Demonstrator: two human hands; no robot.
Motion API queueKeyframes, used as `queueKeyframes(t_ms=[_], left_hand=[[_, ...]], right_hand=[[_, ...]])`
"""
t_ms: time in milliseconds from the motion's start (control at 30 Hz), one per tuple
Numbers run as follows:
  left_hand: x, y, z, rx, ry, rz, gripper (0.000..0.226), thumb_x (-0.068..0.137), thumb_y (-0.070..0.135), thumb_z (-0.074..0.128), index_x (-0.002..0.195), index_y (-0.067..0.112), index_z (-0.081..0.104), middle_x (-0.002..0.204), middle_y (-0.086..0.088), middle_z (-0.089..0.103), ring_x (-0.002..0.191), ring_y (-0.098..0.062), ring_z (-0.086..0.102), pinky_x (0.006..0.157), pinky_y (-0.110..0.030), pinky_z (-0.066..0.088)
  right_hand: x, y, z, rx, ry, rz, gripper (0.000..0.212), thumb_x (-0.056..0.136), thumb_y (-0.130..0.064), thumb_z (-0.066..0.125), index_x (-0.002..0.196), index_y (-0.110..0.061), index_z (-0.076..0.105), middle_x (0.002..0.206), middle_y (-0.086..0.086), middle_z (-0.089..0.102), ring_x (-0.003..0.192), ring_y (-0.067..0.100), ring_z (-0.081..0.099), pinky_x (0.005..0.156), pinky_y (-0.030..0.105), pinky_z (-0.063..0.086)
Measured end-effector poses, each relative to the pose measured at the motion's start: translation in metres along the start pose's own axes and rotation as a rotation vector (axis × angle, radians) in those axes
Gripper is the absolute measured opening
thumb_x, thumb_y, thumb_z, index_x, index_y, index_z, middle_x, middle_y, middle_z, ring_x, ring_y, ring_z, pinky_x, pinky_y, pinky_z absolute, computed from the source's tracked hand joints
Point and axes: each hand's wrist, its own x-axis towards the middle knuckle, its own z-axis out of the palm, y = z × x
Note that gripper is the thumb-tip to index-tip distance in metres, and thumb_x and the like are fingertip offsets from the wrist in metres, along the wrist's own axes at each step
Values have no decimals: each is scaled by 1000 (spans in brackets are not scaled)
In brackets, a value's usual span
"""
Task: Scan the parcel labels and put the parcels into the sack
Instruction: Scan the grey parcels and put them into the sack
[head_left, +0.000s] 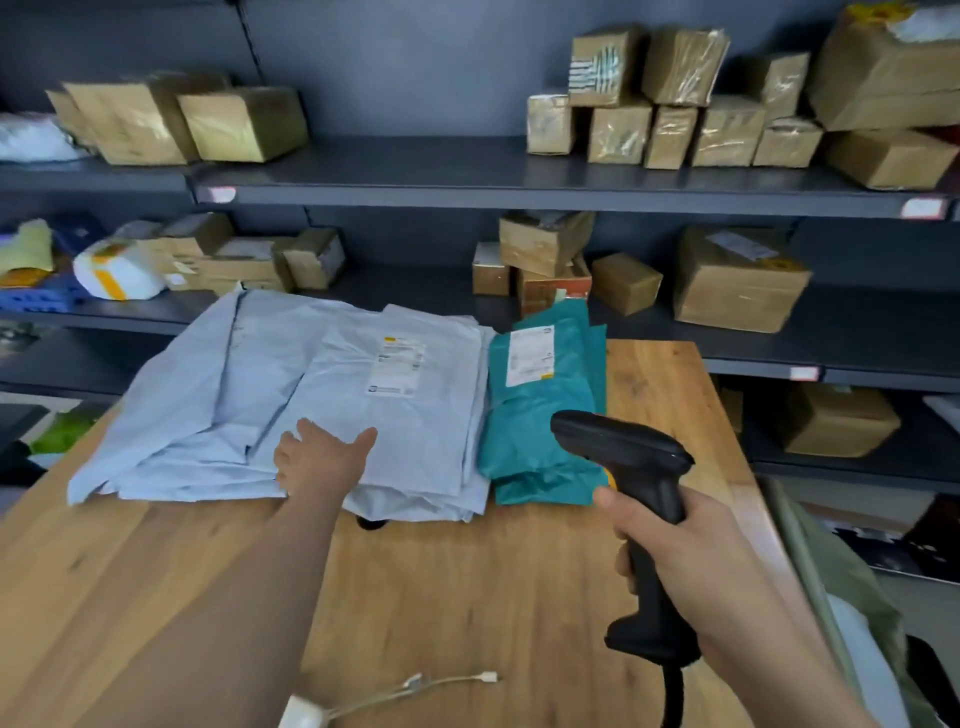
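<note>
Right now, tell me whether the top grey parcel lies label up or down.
Label up: the top grey parcel lies flat, its white label showing on its upper face.

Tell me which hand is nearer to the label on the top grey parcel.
Left. The left hand rests on the grey parcel, just short of its label; the right hand grips the scanner off to the right, in front of the teal parcels.

Your wooden table (467, 597) carries a spread grey parcel pile (405, 364) at its far side. Touching that pile on its right lies a stack of teal parcels (535, 431). A small dark object (371, 522) pokes from under the pile's near edge. Well nearer you than the pile lies a white cable (447, 682).
</note>
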Motion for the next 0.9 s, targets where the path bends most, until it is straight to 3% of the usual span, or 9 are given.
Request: queueKeyframes(t_ms=[100,233,333,433,633,700,800,900], left_hand=[[34,-10,-3,-30,-62,-139,118,70,62,72,151,7,6,155,-21,12,143,-35,12,114,-51,19],[67,-19,5,-100,-96,-200,127,63,58,80,151,5,5,152,-22,22,139,-37,27,110,-49,30],[82,-23,12,-229,-134,-118,109,73,45,79,146,-5,15,144,-24,39,129,-39,44,103,-47,41],[67,-22,4,-327,-98,20,73,85,41,67,134,-5,39,134,-21,51,123,-38,50,97,-42,41],[-18,-69,-23,-468,-258,141,39,88,47,59,119,23,59,111,4,66,103,-21,63,90,-39,50],[-34,-94,-22,-405,-245,107,45,76,52,67,112,27,59,103,9,68,97,-18,66,86,-39,52],[-31,-107,-17,-288,-235,-12,40,75,33,76,102,11,56,92,-2,63,90,-26,63,79,-34,49],[-13,-106,-8,-270,-266,-11,69,63,46,76,116,8,54,107,-6,66,95,-27,64,85,-41,53]], right_hand=[[6,-8,31,-32,13,-2,29,80,-29,73,76,-5,59,52,11,58,45,18,53,48,30,45],[16,-11,54,-79,40,17,32,80,-31,73,79,-3,59,50,9,59,46,20,53,52,32,45],[23,-10,62,-106,51,37,33,80,-31,73,82,-1,60,49,8,58,46,19,53,51,32,46],[26,-10,67,-113,45,59,33,81,-31,73,83,0,60,49,8,59,46,19,53,51,32,46],[28,-7,69,-102,24,48,30,81,-24,73,72,-2,56,49,11,54,45,21,50,50,31,42],[27,-2,69,-85,21,46,29,81,-22,74,69,-4,55,50,10,52,46,22,50,50,32,42],[24,4,71,-87,7,49,28,82,-22,74,69,-4,55,49,9,52,47,21,51,49,31,42],[22,8,74,-87,6,50,27,82,-19,73,69,-4,56,48,8,52,46,21,51,49,32,42]])
